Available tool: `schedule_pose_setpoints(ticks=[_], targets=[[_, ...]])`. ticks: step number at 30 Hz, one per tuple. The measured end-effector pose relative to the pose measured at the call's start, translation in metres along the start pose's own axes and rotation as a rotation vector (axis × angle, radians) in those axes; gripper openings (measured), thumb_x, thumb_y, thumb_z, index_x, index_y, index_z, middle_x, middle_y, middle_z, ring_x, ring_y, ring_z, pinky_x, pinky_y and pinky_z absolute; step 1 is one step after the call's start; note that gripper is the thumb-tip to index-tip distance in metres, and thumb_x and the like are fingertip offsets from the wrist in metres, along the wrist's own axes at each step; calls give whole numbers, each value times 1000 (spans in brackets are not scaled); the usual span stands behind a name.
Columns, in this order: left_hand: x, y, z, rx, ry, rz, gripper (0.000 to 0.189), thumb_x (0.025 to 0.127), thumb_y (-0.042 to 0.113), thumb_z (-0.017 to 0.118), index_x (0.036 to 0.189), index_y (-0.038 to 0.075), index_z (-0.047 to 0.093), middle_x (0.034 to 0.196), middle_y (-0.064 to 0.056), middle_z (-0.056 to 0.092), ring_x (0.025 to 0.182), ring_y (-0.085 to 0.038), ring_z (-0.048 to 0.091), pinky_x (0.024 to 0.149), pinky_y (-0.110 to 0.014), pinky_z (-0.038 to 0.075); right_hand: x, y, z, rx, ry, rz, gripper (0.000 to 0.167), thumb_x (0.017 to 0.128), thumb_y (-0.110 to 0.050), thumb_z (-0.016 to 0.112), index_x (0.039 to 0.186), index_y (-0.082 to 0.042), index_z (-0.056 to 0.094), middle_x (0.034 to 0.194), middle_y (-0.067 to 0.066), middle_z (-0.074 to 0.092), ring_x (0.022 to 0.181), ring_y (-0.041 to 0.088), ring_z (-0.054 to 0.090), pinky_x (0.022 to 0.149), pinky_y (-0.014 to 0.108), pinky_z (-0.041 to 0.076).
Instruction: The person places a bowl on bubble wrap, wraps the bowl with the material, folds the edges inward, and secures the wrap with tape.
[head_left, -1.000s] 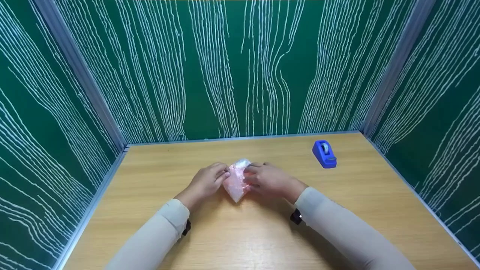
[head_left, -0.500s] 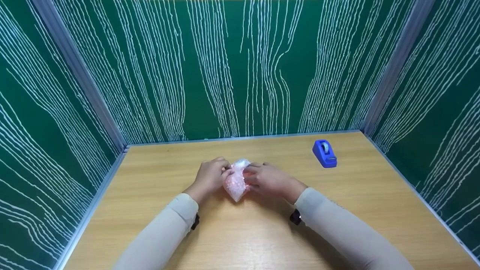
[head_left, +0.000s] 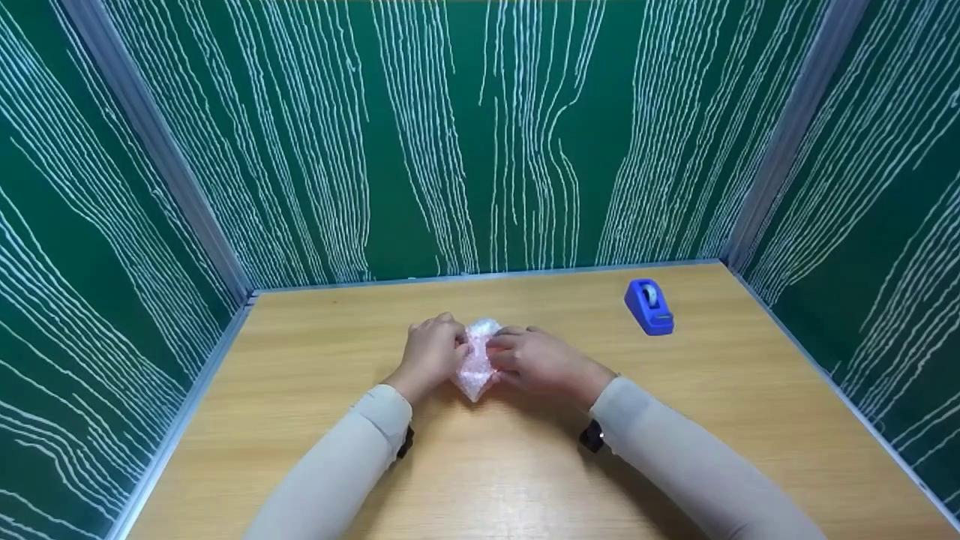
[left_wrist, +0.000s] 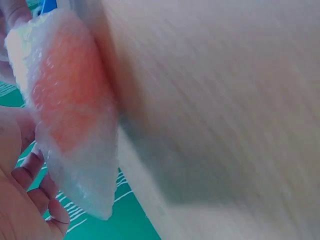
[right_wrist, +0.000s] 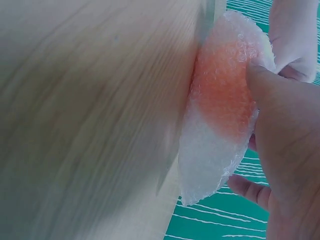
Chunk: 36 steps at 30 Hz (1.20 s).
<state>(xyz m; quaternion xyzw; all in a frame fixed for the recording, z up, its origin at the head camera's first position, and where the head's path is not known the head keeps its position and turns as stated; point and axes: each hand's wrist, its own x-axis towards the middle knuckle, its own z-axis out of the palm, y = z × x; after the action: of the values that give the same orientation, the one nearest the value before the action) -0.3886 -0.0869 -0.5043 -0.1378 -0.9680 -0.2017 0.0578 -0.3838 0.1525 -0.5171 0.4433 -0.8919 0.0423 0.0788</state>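
A bundle of clear bubble wrap (head_left: 474, 379) lies on the table between both hands. An orange-red object (left_wrist: 72, 90) shows through its layers; its kind is hidden by the wrap. The end nearer the person tapers to a point. My left hand (head_left: 435, 349) grips the bundle's left side, with its fingers bent and the thumb at the wrap. From the other side my right hand (head_left: 541, 364) holds it, its thumb (right_wrist: 260, 77) pressed on the wrap over the orange-red part.
A blue tape dispenser (head_left: 649, 309) with a roll in it stands toward the table's back right. Green panels (head_left: 510, 187) with white wavy lines rise behind and at both sides of the wooden table (head_left: 300, 360).
My left hand has shifted right and turned over the bundle, folding or pressing in its left side, so the bundle looks narrower. The right hand has stayed in place.
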Motion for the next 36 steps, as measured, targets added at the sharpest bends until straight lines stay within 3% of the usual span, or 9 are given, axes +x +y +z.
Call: schedule_pose_setpoints(ticks=[6, 12, 17, 23, 27, 31, 33, 36], targets=[[1, -2, 6, -59, -16, -29, 14, 105, 25, 84, 106, 11, 85, 110, -3, 64, 109, -26, 60, 112, -47, 51, -2, -3, 0, 18, 56, 10, 45, 111, -42, 74, 150, -19, 72, 155, 5, 73, 149, 31, 66, 126, 57, 53], [1, -4, 8, -138, -23, -71, 13, 105, 22, 84, 109, 10, 82, 114, -4, 63, 112, -25, 59, 113, -44, 58, -5, -6, -1, 4, 28, -17, 44, 112, -33, 74, 156, -31, 70, 161, 0, 69, 154, 34, 62, 125, 68, 51], [2, -10, 8, -201, -9, -82, 16, 106, 17, 82, 119, 8, 81, 118, -5, 66, 113, -25, 63, 116, -42, 60, -5, -7, -2, 8, -2, -2, 40, 113, -31, 72, 153, -29, 73, 161, 1, 70, 156, 36, 60, 123, 76, 48], [6, -24, 5, -319, 11, -145, 12, 108, 19, 80, 117, 10, 78, 121, -8, 68, 115, -27, 66, 116, -44, 61, -4, -9, -2, 18, -20, 14, 36, 117, -31, 65, 152, -28, 74, 160, 4, 70, 157, 38, 58, 124, 80, 44], [7, -37, 4, -340, 49, -182, 12, 108, 21, 79, 114, 11, 78, 123, -9, 70, 115, -27, 67, 113, -45, 62, -4, -10, -3, 16, -31, 13, 36, 117, -32, 65, 152, -28, 74, 159, 4, 70, 157, 38, 58, 125, 79, 45], [4, -42, 0, -322, 91, -120, 12, 109, 21, 77, 114, 11, 80, 124, -8, 72, 117, -27, 68, 112, -45, 61, -2, -9, -2, -6, -28, -19, 35, 116, -27, 68, 150, -24, 74, 156, 7, 72, 154, 41, 60, 121, 79, 48], [-1, -40, -4, -253, 68, -8, 16, 110, 21, 75, 117, 9, 82, 125, -9, 74, 120, -29, 69, 113, -47, 60, 0, -8, -2, -20, -24, -39, 34, 115, -24, 69, 149, -22, 74, 155, 9, 72, 153, 43, 60, 119, 78, 50], [-12, -33, -10, -81, -21, 182, 26, 111, 30, 72, 126, 12, 84, 133, -7, 76, 131, -31, 68, 122, -51, 55, 0, -7, -2, -21, -28, -35, 36, 115, -23, 69, 151, -23, 74, 158, 8, 71, 154, 43, 59, 119, 80, 49]])
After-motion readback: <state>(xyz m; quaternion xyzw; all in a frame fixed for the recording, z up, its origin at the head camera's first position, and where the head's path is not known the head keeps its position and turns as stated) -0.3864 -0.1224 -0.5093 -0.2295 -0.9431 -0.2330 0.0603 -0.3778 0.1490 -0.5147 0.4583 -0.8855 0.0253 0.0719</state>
